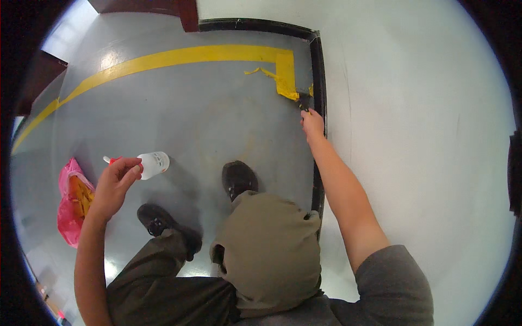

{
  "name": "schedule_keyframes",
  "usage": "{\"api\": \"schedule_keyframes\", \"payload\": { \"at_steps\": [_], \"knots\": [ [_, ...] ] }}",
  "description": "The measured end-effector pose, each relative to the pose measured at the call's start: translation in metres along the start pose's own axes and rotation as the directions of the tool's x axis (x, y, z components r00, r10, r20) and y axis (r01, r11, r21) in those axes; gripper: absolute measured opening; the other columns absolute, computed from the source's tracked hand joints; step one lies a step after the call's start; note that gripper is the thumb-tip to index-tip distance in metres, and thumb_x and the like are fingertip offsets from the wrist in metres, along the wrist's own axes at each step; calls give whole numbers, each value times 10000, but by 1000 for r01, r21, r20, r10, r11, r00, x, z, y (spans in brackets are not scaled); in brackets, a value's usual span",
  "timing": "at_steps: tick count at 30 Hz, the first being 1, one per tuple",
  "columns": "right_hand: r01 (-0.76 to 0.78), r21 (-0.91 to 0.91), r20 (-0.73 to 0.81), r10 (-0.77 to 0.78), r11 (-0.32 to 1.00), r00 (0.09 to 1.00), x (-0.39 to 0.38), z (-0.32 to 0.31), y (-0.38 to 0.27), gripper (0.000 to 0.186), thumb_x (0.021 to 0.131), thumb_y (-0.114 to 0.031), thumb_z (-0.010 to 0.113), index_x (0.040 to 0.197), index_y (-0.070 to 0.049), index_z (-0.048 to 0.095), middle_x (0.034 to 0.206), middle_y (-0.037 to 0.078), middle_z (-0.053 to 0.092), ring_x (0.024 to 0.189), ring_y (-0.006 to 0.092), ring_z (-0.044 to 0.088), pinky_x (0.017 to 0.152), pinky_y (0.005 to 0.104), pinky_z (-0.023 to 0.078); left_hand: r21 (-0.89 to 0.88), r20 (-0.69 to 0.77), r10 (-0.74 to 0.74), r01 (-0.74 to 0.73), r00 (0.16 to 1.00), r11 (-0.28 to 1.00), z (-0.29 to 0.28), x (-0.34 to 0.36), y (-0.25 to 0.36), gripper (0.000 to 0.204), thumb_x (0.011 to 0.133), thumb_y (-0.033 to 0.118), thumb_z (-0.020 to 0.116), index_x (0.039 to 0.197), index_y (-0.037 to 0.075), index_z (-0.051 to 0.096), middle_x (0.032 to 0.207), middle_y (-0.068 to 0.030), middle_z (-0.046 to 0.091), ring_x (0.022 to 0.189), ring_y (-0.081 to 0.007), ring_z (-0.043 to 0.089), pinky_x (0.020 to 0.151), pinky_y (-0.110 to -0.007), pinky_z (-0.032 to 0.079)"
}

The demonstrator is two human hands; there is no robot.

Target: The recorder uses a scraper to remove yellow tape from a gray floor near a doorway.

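Note:
My left hand point(118, 182) is closed around the red head of a white spray bottle point(154, 164), partly hiding it. My right hand point(311, 124) grips a dark scraper point(303, 100) at the lower end of the yellow floor tape point(285, 73), against the black skirting point(318, 70). That end of tape is crumpled, and a thin torn strip curls off to its left. To the left of my left hand, a pink plastic bag point(70, 209) with crumpled yellow pieces inside rests on the grey floor point(179, 114).
A white wall point(413, 125) fills the right side, bordered by the dark skirting. Dark red-brown panels point(187, 13) stand at the top and upper left. My shoes point(238, 179) and legs are below, and the long tape line runs across to the left.

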State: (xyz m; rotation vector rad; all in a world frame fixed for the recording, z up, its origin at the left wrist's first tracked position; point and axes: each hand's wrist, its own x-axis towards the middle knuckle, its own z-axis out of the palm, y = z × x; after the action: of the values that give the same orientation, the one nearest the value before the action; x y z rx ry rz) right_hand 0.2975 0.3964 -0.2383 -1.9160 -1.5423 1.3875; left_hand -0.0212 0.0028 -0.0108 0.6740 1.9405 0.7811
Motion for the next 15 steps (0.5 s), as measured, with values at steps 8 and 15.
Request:
{"api": "schedule_keyframes", "payload": {
  "at_steps": [8, 15],
  "knots": [
    [295, -804, 116, -350, 516, 929, -33, -57, -58, 411, 771, -292, 624, 1117, -71, 608, 1048, 167, 638, 969, 354, 607, 826, 425, 487, 12, -3, -17, 17, 1000, 1000, 2, 0, 2, 350, 905, 203, 539, 1127, -67, 545, 987, -100, 622, 914, -154, 587, 849, -277, 445],
    [262, -963, 238, -244, 68, 940, -4, -21, -162, 297, 740, -186, 606, 1010, -77, 662, 1044, 121, 654, 967, 298, 629, 796, 394, 509, 36, 47, 21, -23, 999, 999, 9, 3, 15, 355, 913, 207, 528, 1141, -64, 535, 1003, -131, 631, 926, -176, 594, 871, -295, 442]
  ]
}}
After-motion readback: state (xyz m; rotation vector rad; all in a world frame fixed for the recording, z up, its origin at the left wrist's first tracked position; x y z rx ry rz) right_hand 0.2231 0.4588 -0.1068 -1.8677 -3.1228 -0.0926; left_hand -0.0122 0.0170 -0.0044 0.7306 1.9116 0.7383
